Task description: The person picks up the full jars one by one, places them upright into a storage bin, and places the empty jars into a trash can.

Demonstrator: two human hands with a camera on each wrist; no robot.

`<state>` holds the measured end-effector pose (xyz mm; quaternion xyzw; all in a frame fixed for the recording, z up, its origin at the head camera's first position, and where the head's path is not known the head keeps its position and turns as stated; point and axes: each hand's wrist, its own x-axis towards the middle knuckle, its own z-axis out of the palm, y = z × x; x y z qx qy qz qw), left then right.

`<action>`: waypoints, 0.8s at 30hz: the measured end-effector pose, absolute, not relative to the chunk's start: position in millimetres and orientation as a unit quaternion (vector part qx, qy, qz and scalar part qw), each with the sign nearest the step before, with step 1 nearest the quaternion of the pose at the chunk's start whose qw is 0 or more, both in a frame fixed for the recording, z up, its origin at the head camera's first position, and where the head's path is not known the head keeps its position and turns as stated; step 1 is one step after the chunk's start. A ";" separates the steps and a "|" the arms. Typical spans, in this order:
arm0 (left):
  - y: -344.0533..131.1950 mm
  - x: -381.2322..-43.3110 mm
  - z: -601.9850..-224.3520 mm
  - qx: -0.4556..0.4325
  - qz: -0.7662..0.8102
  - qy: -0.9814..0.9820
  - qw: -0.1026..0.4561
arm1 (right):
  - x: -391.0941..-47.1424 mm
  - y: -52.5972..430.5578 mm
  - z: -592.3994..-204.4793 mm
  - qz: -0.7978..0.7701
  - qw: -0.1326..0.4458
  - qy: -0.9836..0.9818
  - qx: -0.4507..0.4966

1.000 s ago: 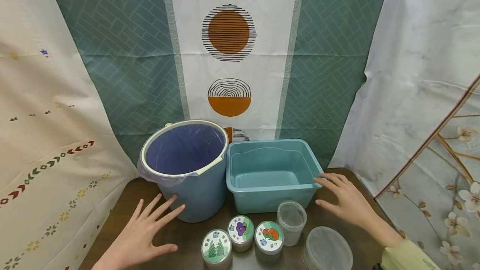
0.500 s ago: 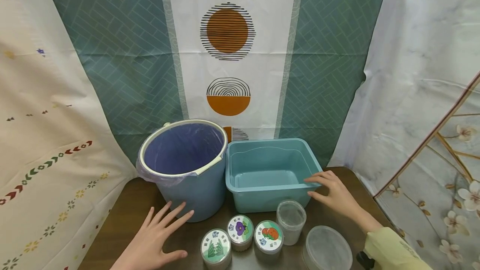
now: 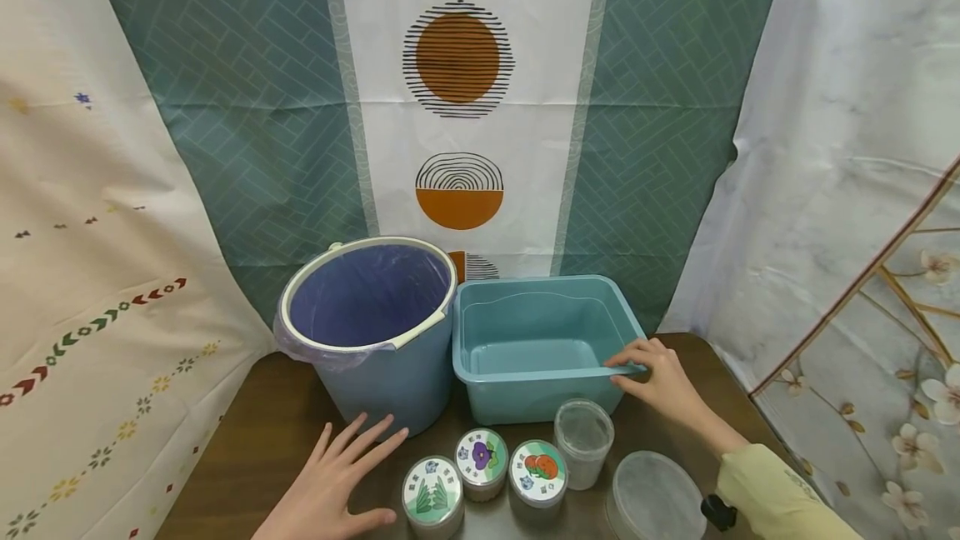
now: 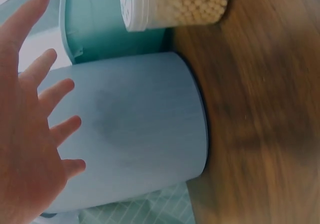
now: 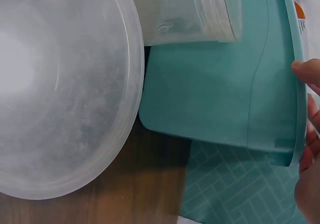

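Note:
My right hand is at the near right corner of a teal plastic basin. It pinches the rim, thumb on the outer side and fingers over the edge, as the right wrist view also shows. The left hand hovers with fingers spread, holding nothing, in front of a blue bucket with a cream rim and a bag lining. Right of that hand stands a round jar with a green leaf label. The left wrist view shows a jar of beige round pellets near the basin.
Beside the leaf jar stand a jar with a purple flower label and one with an orange fruit label. Further right are a tall clear-lidded jar and a wide, translucent-lidded tub. Patterned cloths surround the brown table.
My right hand has moved left and closed onto the basin's rim. The left hand has shifted right and slightly nearer, fingers still spread. The basin, bucket and jars stay in place.

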<state>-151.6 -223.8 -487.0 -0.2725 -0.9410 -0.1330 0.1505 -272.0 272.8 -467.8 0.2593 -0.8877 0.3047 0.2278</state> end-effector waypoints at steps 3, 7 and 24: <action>-217.0 -151.9 -488.5 -0.275 -0.138 -0.941 0.143 | -271.3 272.0 -466.8 0.306 0.224 -0.889 0.257; -207.5 -151.9 -490.3 -0.277 -0.154 -0.939 0.131 | -271.7 269.2 -465.9 0.302 0.226 -0.888 0.264; -177.9 -155.9 -500.2 -0.290 -0.199 -0.936 0.024 | -269.6 267.1 -469.1 0.317 0.221 -0.889 0.246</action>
